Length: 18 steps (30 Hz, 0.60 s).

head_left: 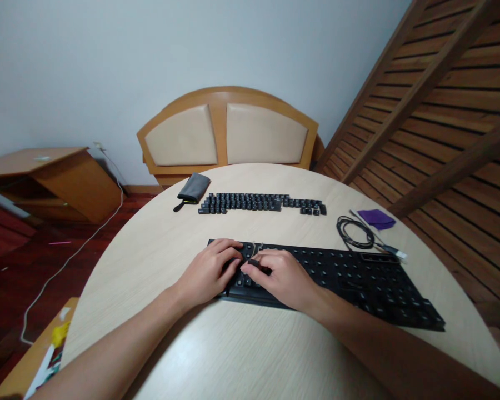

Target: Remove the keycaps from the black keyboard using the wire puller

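A black keyboard (pixel 337 272) stripped of many keycaps lies slanted across the table, its bare key stems showing. My left hand (pixel 210 269) is closed over the keyboard's left end, fingers bent and thumb pressed near the stems. Just beside it, my right hand (pixel 281 272) pinches a small dark keycap puller (pixel 255 262) between thumb and fingers. Two thin wire prongs of the puller point away from me above the board. Beyond the keyboard, rows of removed black keycaps (pixel 245 202) are laid out in keyboard order.
A grey pouch (pixel 195 188) lies left of the keycaps. At right are a coiled black USB cable (pixel 354 233) and a folded purple cloth (pixel 377 218). The round table (pixel 158 233) faces a padded wooden headboard (pixel 227 128), with a slatted wooden panel (pixel 433 111) at right.
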Available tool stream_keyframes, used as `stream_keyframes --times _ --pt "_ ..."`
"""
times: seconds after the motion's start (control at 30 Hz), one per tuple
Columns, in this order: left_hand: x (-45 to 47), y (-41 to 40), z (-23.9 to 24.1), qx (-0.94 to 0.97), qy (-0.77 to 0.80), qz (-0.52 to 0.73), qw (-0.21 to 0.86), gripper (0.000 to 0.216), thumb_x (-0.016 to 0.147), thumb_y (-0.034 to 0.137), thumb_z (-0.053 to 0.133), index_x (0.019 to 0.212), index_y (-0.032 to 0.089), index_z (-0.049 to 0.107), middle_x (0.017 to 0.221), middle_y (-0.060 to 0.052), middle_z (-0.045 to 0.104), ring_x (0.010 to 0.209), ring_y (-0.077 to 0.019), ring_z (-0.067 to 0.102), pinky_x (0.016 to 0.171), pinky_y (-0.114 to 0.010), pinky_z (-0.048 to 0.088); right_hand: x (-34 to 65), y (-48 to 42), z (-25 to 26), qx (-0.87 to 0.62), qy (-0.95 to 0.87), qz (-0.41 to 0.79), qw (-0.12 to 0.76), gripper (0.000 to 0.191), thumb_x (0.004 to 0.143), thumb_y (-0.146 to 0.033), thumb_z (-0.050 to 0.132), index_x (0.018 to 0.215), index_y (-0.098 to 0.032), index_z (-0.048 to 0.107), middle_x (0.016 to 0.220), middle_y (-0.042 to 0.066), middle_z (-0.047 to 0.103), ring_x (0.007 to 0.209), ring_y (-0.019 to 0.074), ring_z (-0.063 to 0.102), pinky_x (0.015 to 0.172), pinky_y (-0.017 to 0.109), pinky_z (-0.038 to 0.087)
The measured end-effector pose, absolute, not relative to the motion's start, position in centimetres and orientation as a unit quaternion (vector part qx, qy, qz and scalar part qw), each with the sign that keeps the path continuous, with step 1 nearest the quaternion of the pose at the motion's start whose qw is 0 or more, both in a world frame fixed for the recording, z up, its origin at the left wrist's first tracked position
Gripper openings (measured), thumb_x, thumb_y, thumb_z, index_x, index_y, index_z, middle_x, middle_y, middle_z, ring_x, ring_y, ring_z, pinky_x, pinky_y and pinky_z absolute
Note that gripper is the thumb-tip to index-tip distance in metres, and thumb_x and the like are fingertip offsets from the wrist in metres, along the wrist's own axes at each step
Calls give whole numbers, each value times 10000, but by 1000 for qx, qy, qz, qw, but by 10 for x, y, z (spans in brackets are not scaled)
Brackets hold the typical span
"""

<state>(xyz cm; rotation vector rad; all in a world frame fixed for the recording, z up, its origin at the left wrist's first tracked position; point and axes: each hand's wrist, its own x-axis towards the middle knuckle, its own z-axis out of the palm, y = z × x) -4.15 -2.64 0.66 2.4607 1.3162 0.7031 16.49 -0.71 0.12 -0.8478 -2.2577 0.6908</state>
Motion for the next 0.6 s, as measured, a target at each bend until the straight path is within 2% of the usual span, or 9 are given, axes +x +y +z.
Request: stream_keyframes --times 0.17,0.33,0.6 --pt "-41 -27 7 848 455 240 128 167 980 198 468 967 186 633 1199 -92 639 1126 -240 576 979 -428 485 164 -6 3 -347 -862 244 277 424 969 -377 540 606 -177 630 657 25 649 659 151 592 639 270 396" --pt "-43 -28 6 847 457 244 123 172 981 200 464 960 184 634 1204 -91 652 1136 -235 586 985 -419 490 164 -5 4 -359 -852 269 269 429 968 -392 538 618 -175 655 634 23 652 624 148 586 617 269 378" --pt "-43 -27 7 847 457 242 119 225 985 219 438 957 176 658 1226 -103 669 1192 -243 583 1018 -450 482 165 0 1 -390 -775 402 295 394 964 -389 512 713 -181 734 800 38 761 715 164 685 660 255 452"
